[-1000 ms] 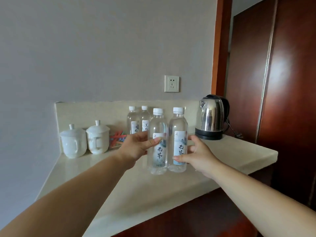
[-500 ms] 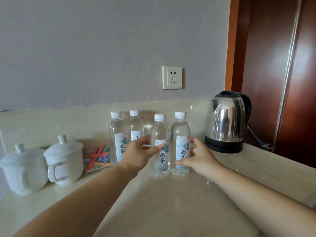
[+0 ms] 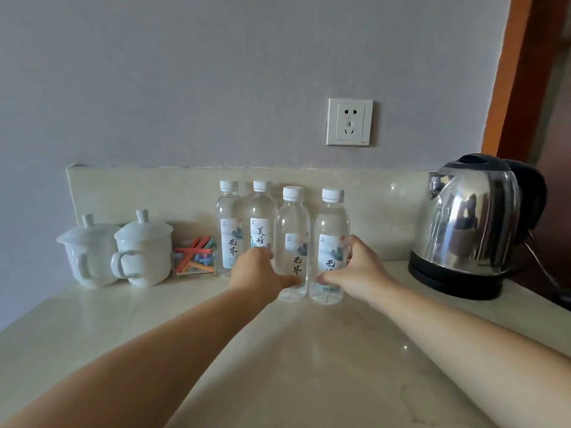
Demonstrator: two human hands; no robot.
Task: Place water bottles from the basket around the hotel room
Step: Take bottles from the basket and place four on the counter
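**Where are your hands right now?**

My left hand (image 3: pixel 256 273) is wrapped round the lower part of a clear plastic water bottle with a white cap and a pale printed label (image 3: pixel 293 230). The thumb lies across the front and the fingers go behind. My right hand (image 3: pixel 358 270) grips a second clear white-capped bottle (image 3: pixel 331 230), with the thumb low on its front and the fingers curled round its right side.

**And how do those two bottles stand?**

Both are upright with their bases on the cream marble tabletop (image 3: pixel 278 366), side by side near the back. I cannot tell whether they touch or are only very close.

**Is there any other water there?**

Two more clear bottles with white caps (image 3: pixel 229 223) (image 3: pixel 262 217) stand behind and to the left, close against the cream stone backsplash (image 3: pixel 139 189). My left hand covers the bottom of the nearer one.

**What else is on the tabletop?**

To the left of the bottles sits a small clear box of coloured sachets (image 3: pixel 194 257). Beyond it are two white porcelain mugs with knobbed lids (image 3: pixel 143 248) (image 3: pixel 89 251), their handles towards me. On the right stands a polished steel electric kettle on a black base (image 3: pixel 472 223), well apart from the bottle in my right hand. A white wall socket (image 3: pixel 349 122) is set in the grey wall (image 3: pixel 185 72) above the bottles.
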